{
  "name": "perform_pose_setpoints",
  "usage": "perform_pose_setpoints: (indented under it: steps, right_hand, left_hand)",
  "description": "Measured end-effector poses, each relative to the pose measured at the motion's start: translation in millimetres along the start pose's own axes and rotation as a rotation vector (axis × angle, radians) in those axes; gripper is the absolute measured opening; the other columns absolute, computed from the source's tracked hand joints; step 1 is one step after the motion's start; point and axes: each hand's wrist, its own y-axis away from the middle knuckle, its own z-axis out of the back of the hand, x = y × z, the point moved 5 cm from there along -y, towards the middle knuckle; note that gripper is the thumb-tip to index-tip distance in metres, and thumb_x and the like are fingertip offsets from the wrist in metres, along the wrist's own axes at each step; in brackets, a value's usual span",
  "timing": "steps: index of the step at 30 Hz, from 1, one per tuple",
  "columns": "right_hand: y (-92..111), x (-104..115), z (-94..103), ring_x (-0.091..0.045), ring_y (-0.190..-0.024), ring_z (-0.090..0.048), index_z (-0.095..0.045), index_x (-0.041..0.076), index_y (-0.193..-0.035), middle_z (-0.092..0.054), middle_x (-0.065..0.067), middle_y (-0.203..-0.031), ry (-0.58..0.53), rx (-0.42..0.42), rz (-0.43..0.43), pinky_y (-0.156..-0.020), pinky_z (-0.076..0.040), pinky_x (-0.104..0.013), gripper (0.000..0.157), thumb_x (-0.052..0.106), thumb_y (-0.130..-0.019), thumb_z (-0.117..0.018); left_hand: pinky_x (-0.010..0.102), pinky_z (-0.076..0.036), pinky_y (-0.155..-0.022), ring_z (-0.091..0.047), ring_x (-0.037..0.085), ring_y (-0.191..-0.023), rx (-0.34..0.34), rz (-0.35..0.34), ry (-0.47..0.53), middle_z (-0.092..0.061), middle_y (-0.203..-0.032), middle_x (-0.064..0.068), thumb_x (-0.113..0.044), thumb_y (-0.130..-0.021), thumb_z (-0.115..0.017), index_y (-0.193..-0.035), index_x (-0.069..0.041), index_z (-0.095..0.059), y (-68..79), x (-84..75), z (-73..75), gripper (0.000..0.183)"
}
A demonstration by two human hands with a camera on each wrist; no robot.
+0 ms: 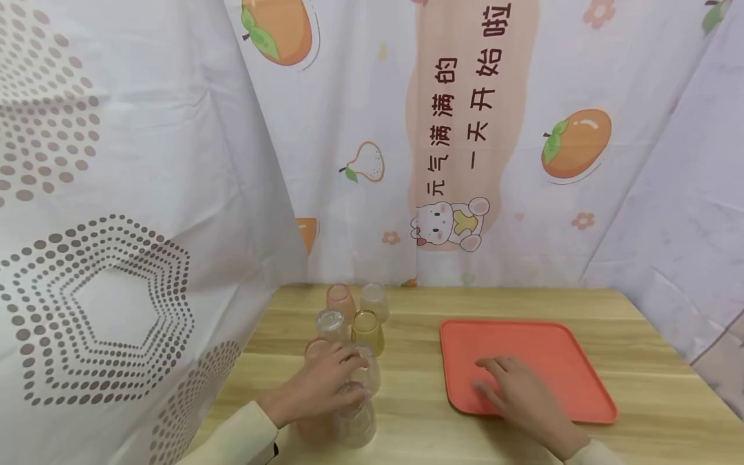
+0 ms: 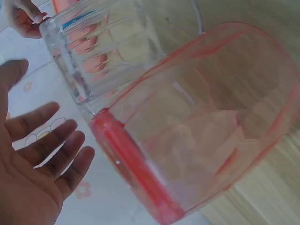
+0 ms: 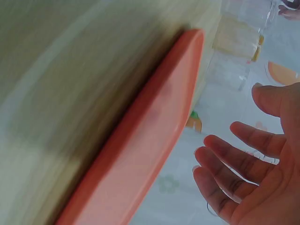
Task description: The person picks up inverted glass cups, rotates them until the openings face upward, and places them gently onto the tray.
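White fruit-printed curtains [image 1: 360, 84] hang around your pale wood-grain table [image 1: 413, 394]. On its left side stand see-through drinking cups [image 1: 367, 339], pink, yellow and colourless, in two rough rows running front to back. Count: about eight, the front ones partly hidden by your arm. They appear inverted, thick bases up. To the right, well apart from them, lies a flat red rectangular tray with rounded corners [image 1: 564, 361].

Your left hand [image 1: 325, 381] is over the front cups, fingers spread and slightly bent. Left wrist view: its fingers are wide, with a gap to the pink see-through cup [image 2: 192, 126] just beside them; a colourless ribbed cup [image 2: 112, 51] stands next to that one. You hold nothing there. Your right hand [image 1: 523, 391] is over the tray, fingers loose and apart, also holding nothing; the right wrist view shows it clear of the rim.

Progress, as judged: very early. Cups are grouped; none appears gripped or lifted, and none shows on the tray. All handling of them seems left to do.
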Motion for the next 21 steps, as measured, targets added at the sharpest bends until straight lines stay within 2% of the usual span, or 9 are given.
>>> perform_pose_setpoints:
  steps: [4,11,17,21]
  right_hand:
    - [-2.3,10.6,-6.1,-0.022,-0.096,-0.062,-0.067,0.015,-0.104,-0.066,0.001,-0.099,-0.009,0.002,0.017,-0.080,-0.050,-0.041,0.029,0.031,-0.082,-0.074]
    - [-1.2,23.7,-17.0,-0.018,-0.094,-0.062,-0.068,0.017,-0.102,-0.066,0.003,-0.096,-0.037,0.028,0.016,-0.077,-0.051,-0.038,0.027,0.032,-0.081,-0.075]
    - [1.8,31.9,-25.4,-0.011,-0.086,-0.057,-0.067,0.017,-0.100,-0.063,0.006,-0.091,-0.087,0.076,0.008,-0.072,-0.050,-0.032,0.024,0.031,-0.082,-0.074]
    - [4.2,35.0,-28.4,-0.006,-0.078,-0.051,-0.067,0.016,-0.096,-0.058,0.008,-0.085,-0.115,0.087,0.013,-0.066,-0.048,-0.029,0.022,0.029,-0.080,-0.075]
  left_hand:
    - [0.034,-0.044,-0.087,-0.048,0.013,-0.105,0.025,-0.035,-0.010,-0.055,-0.110,-0.008,-0.059,-0.086,-0.059,-0.116,-0.017,-0.062,1.6,-3.6,-0.6,0.052]
    - [0.035,-0.043,-0.087,-0.048,0.015,-0.106,0.003,-0.080,-0.040,-0.053,-0.110,-0.007,-0.064,-0.080,-0.062,-0.113,-0.016,-0.064,3.6,-5.7,-3.7,0.059]
    - [0.031,-0.043,-0.082,-0.047,0.014,-0.100,-0.002,-0.085,-0.080,-0.051,-0.102,-0.008,-0.069,-0.077,-0.061,-0.105,-0.019,-0.068,5.1,-7.6,-2.2,0.058]
    - [0.030,-0.041,-0.081,-0.046,0.012,-0.096,0.014,-0.082,-0.072,-0.048,-0.098,-0.010,-0.070,-0.074,-0.062,-0.102,-0.020,-0.068,6.1,-9.7,0.4,0.059]
